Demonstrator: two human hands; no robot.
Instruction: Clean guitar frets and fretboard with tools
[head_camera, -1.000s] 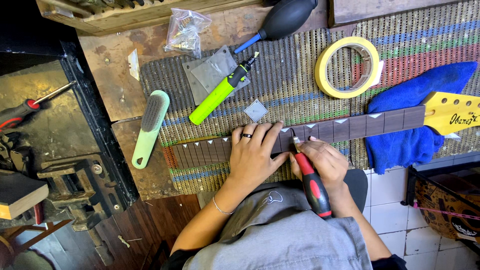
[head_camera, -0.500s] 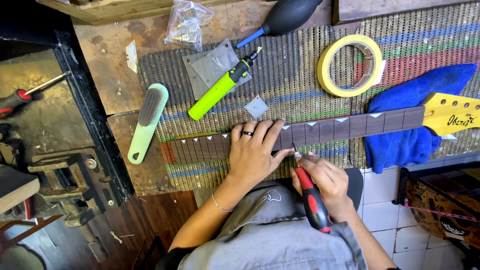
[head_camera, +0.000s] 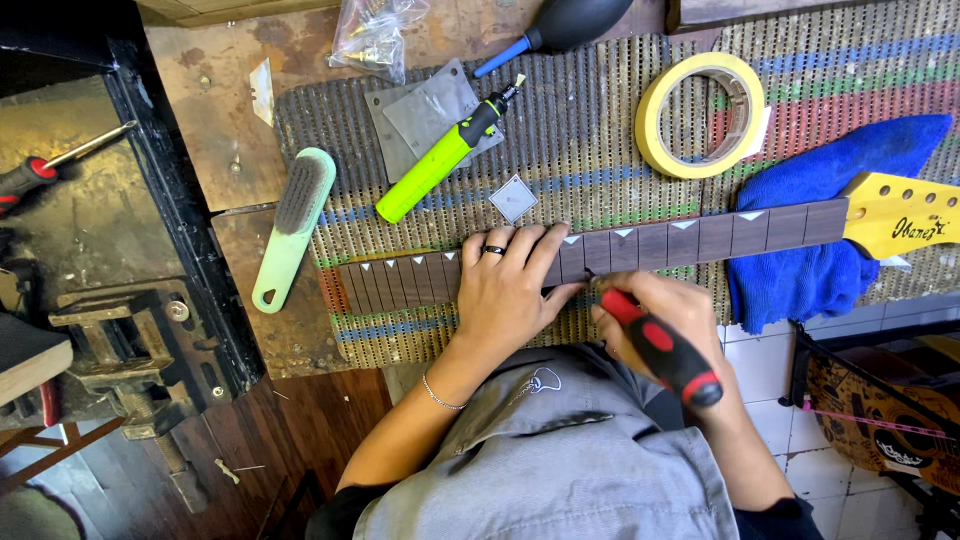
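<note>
The guitar neck (head_camera: 640, 248) lies flat across the striped mat (head_camera: 600, 130) at the near edge; long axis runs left to right, yellow headstock (head_camera: 900, 215) pointing right, resting by the blue cloth (head_camera: 810, 260). Left hand (head_camera: 505, 290) is spread flat on the fretboard, fingers wide, pinning it; right hand (head_camera: 665, 315) is wrapped tight round a red-and-black tool (head_camera: 655, 345), tip at the near edge of the neck. My worry: the tip skids and gouges the dark wood or nicks the left fingers just beside it; the neck isn't clamped, only hand-held.
</note>
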